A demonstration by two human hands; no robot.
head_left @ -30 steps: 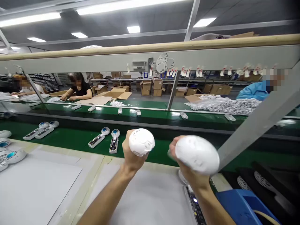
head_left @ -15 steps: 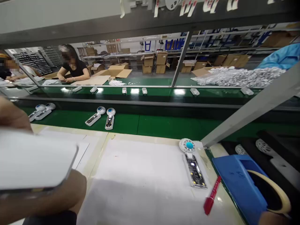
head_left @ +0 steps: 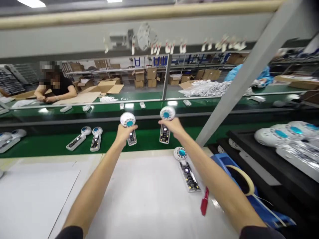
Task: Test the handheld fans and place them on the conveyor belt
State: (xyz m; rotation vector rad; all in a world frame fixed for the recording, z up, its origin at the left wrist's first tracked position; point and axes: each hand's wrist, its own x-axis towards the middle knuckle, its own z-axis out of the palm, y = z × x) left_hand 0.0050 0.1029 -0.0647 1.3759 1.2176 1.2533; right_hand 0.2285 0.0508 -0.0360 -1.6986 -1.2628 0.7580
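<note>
Both my arms reach forward over the green conveyor belt [head_left: 147, 139]. My left hand [head_left: 124, 132] is closed around the neck of a white round-headed device [head_left: 127, 119] with a blue centre; its handle lies open, showing a circuit board. A like device [head_left: 164, 134] is gripped by my right hand [head_left: 174, 126], with the thumb across its neck. Both devices hang head up over the belt. Beside my right forearm, a third device [head_left: 189, 177] of this kind rests on the white work surface [head_left: 147, 196], and a red marker pen [head_left: 204, 201] is near it.
More such devices [head_left: 96, 141] lie on the belt to the left. At right are a black foam tray [head_left: 243, 132] holding several devices, a blue tape dispenser [head_left: 264, 207] and a slanted metal post [head_left: 231, 86]. Across the line sits a person [head_left: 58, 88] near cardboard boxes.
My hands now hold two devices over the belt; earlier a blurred white object and an arm filled the left edge. The view has shifted right, bringing the black foam tray's devices into sight.
</note>
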